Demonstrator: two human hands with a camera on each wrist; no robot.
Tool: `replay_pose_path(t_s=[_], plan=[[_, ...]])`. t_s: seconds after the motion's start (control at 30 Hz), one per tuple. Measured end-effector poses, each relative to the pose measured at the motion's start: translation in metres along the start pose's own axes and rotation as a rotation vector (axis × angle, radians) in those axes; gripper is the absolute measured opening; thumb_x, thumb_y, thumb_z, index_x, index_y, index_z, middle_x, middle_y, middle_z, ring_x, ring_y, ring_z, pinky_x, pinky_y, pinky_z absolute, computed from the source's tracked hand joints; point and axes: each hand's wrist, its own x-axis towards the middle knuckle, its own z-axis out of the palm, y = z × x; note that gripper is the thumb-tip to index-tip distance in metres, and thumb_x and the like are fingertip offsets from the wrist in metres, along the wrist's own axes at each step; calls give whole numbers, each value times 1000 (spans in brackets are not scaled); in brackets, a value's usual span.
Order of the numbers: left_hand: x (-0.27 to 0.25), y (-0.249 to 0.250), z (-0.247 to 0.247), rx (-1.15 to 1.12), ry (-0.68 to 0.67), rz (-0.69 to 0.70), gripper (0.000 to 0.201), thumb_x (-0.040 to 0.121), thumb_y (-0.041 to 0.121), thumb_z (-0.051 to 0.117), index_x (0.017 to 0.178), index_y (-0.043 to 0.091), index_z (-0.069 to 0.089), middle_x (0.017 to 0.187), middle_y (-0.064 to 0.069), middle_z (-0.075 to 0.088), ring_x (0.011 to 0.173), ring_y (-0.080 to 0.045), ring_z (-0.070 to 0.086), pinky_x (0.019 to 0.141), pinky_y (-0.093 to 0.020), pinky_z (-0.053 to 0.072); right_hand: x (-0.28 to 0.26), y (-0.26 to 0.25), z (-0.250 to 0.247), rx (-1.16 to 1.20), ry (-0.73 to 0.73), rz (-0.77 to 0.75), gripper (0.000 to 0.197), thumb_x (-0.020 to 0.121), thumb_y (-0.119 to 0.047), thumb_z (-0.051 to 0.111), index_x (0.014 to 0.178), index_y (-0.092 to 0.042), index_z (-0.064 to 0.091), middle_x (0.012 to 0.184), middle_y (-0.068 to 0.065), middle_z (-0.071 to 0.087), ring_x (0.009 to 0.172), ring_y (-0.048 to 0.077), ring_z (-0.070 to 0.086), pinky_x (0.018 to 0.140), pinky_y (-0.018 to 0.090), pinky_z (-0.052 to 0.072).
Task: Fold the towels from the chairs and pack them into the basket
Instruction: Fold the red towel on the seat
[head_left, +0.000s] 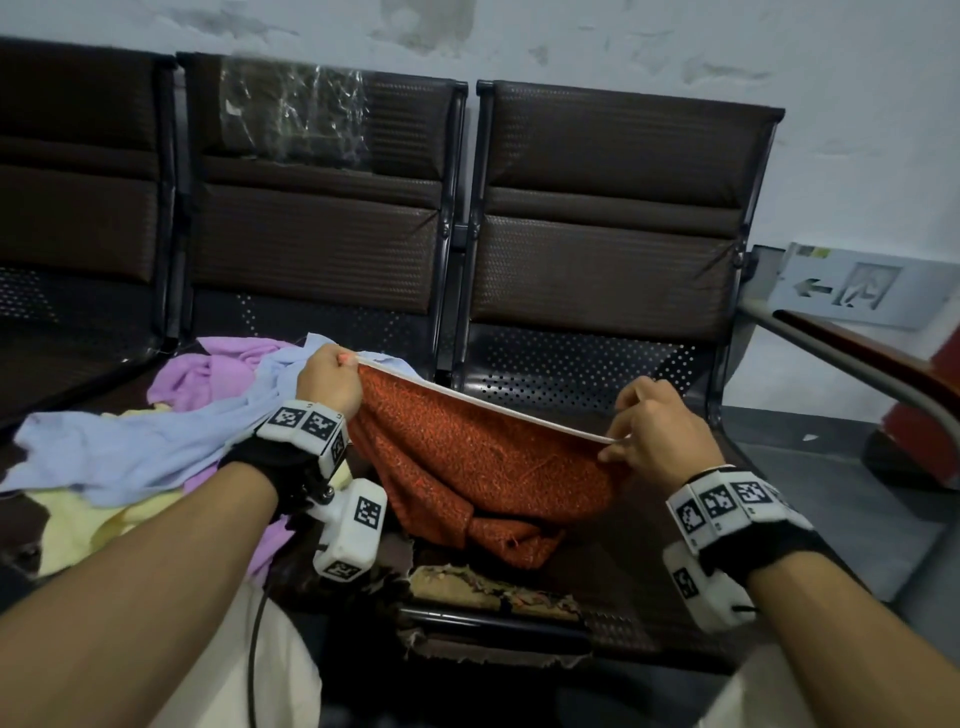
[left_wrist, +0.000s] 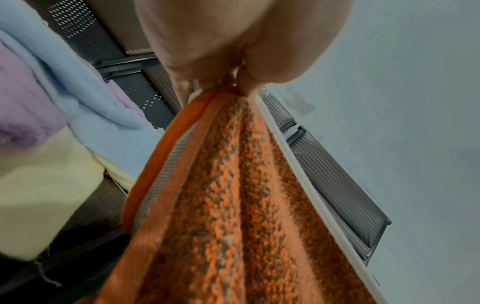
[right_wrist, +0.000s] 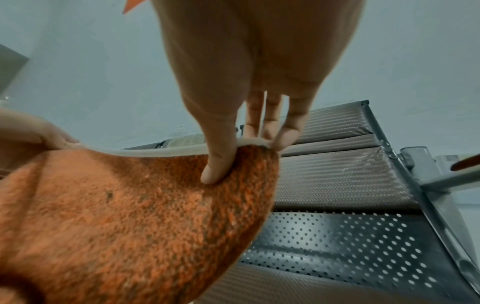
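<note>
The orange towel hangs over the chair seat at centre frame, its white-bound top edge stretched between the left hand at 10 o'clock and the right hand at 3 o'clock; each pinches a corner between thumb and fingers, and the lower part lies bunched on the seat. Risk, as judged: the right thumb holds only a shallow bite at the edge, so a sharp shake could free that corner. The heap of loose towels at 9 o'clock touches the left forearm and could be dragged along; no basket is in view.
</note>
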Motion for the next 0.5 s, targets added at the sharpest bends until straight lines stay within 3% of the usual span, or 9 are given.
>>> replay_pose_path(t_s=[0.13, 0.2, 0.3, 0.4, 0.5], plan=[[1, -3, 3, 21, 46, 46, 24, 96, 12, 41, 107, 3, 60, 112, -20, 63, 107, -35, 56, 88, -34, 39, 8, 0, 0, 53, -28, 98, 25, 62, -35, 86, 65, -23, 65, 96, -9, 52, 95, 9, 48, 84, 31, 45], [1, -2, 4, 0, 74, 65, 21, 95, 11, 41, 103, 6, 60, 109, -18, 63, 104, -33, 56, 84, -31, 38, 12, 3, -3, 158, -2, 171, 29, 62, -34, 87, 59, -22, 61, 82, -6, 59, 81, 11, 58, 71, 29, 48], [-6, 2, 4, -43, 71, 100, 19, 96, 10, 40, 102, 8, 58, 105, -16, 63, 100, -31, 56, 79, -29, 35, 13, 5, -9, 316, 108, 239, 25, 73, -30, 80, 66, -20, 58, 67, -5, 59, 68, 14, 57, 57, 25, 38], [-20, 9, -1, -108, 41, 150, 19, 96, 7, 41, 103, 4, 58, 104, -17, 63, 100, -31, 56, 81, -28, 36, 14, 2, -23, 499, 232, 311, 16, 82, -24, 71, 78, -18, 58, 76, 1, 61, 77, 19, 56, 65, 25, 34], [-33, 21, -7, -218, 58, 141, 20, 96, 9, 43, 106, 3, 59, 106, -16, 63, 101, -27, 55, 79, -24, 35, 13, -5, -44, 650, 362, 375, 13, 81, -23, 73, 83, -19, 61, 84, 3, 64, 84, 19, 59, 73, 23, 37]])
